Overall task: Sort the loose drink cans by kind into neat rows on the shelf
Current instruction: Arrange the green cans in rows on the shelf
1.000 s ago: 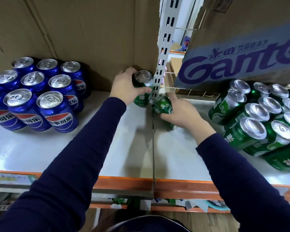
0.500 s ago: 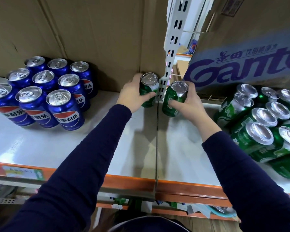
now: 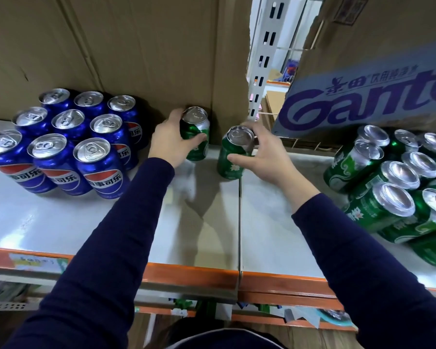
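My left hand (image 3: pixel 170 141) grips an upright green can (image 3: pixel 196 133) at the back of the white shelf (image 3: pixel 61 222), close to the cardboard box behind it. Just right of it, my right hand (image 3: pixel 263 157) holds a second upright green can (image 3: pixel 233 153) standing near the seam between the two shelf boards. Several blue cola cans (image 3: pixel 71 142) stand in neat rows on the left. A crowd of green cans (image 3: pixel 393 182) fills the right side, several leaning.
A large plain cardboard box (image 3: pixel 116 51) stands behind the left shelf half and a printed box (image 3: pixel 363 79) behind the right. A white slotted upright (image 3: pixel 263 54) rises between them. The orange shelf lip (image 3: pixel 186 273) runs along the front.
Both hands have shifted left with their green cans. The right hand's can, lying tilted a second ago, now stands upright on the shelf beside the left one.
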Demonstrator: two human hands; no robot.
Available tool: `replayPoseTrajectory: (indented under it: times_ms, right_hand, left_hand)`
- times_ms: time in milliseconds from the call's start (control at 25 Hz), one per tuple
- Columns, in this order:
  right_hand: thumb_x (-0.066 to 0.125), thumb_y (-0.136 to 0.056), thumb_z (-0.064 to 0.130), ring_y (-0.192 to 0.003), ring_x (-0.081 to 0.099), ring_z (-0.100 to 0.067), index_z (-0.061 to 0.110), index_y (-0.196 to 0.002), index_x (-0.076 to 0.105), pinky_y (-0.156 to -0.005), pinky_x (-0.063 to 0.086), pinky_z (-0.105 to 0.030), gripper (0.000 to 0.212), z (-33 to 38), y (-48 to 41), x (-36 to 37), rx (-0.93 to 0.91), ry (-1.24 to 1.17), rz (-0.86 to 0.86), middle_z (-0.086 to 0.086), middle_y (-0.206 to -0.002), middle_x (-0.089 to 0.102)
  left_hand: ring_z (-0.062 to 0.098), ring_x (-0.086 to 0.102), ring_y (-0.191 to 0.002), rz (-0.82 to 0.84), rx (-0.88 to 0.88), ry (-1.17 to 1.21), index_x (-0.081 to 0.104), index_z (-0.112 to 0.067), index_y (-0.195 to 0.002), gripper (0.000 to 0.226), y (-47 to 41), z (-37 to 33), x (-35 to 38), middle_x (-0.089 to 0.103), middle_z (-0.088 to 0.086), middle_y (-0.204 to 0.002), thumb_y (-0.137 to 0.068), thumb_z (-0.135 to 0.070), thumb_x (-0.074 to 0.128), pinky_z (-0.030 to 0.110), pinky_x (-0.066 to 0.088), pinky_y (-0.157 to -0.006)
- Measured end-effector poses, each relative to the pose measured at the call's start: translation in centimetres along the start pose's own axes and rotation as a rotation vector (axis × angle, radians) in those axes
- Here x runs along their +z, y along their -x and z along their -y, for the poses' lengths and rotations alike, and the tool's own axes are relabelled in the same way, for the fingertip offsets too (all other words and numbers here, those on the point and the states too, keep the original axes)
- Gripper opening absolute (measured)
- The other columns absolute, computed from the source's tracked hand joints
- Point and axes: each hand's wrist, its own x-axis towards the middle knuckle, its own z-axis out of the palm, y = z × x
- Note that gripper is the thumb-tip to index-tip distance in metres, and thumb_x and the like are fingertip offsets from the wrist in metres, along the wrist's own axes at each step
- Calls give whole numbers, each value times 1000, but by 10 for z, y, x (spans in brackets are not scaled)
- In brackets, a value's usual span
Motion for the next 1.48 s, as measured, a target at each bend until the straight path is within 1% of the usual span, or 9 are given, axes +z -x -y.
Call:
replayPoseTrajectory:
  times_ms: [80,280,480,600,760,880,1160,1320,1480]
  right_hand:
    - [80,-73,36,-105,54,-11,21,-133,45,-79,38,-12,72,11,-8,6,-37,39,2,3,-126,58]
    - [73,-81,38,-120,49,-27,10,-142,39,-92,37,-28,75,28,-31,12,-62,257,5,-11,-135,50]
    - [76,-77,39,-114,54,-27,10,-141,42,-91,45,-38,78,37,-36,16,-91,512,-40,-6,-142,38]
    - [78,-75,35,-114,55,-29,11,-143,40,-90,47,-38,81,35,-39,15,-95,568,-6,-5,-143,36]
    - [74,-79,34,-113,55,-29,11,-143,40,-84,46,-37,76,31,-43,20,-83,601,-66,-3,-144,37]
    - [74,-79,35,-112,56,-29,12,-141,42,-80,47,-38,73,29,-41,26,-79,581,-114,-2,-143,39]
    - [74,-80,31,-117,52,-29,12,-143,40,-88,46,-38,74,27,-35,27,-81,548,-129,-2,-145,38]
    - [74,-80,31,-126,45,-28,15,-144,39,-96,42,-38,75,23,-30,21,-87,503,-98,1,-147,37]
    - [71,-83,31,-125,46,-24,11,-143,41,-99,40,-36,70,25,-27,18,-117,447,-111,-2,-146,39]
  left_hand:
    - [32,58,-110,18,3,17,45,-7,-133,68,0,3,-3,64,15,-119,-80,-36,75,30,44,-85]
    - [27,55,-117,84,-7,112,45,-12,-135,69,-4,10,-7,61,10,-126,-78,-36,77,23,40,-88]
    - [24,56,-113,115,-16,174,46,-15,-132,69,-6,13,-9,61,9,-124,-76,-37,79,26,43,-87]
    - [22,57,-109,130,-25,187,47,-17,-131,68,-8,14,-10,61,8,-122,-75,-36,80,27,44,-84]
    - [16,54,-101,118,-1,175,48,-16,-129,67,-8,15,-9,62,7,-119,-74,-36,80,25,42,-82]
    - [21,58,-108,95,8,189,49,-14,-129,65,-9,14,-5,63,8,-119,-75,-34,80,26,45,-86]
    - [21,58,-109,131,15,161,48,-18,-130,67,-17,14,-7,63,5,-120,-74,-37,80,23,44,-85]
    - [23,56,-115,155,39,136,46,-17,-134,72,-13,15,-10,62,6,-124,-75,-42,79,30,46,-94]
    - [20,55,-116,96,27,146,47,-17,-133,69,-4,12,-8,62,5,-124,-75,-39,79,19,39,-87]
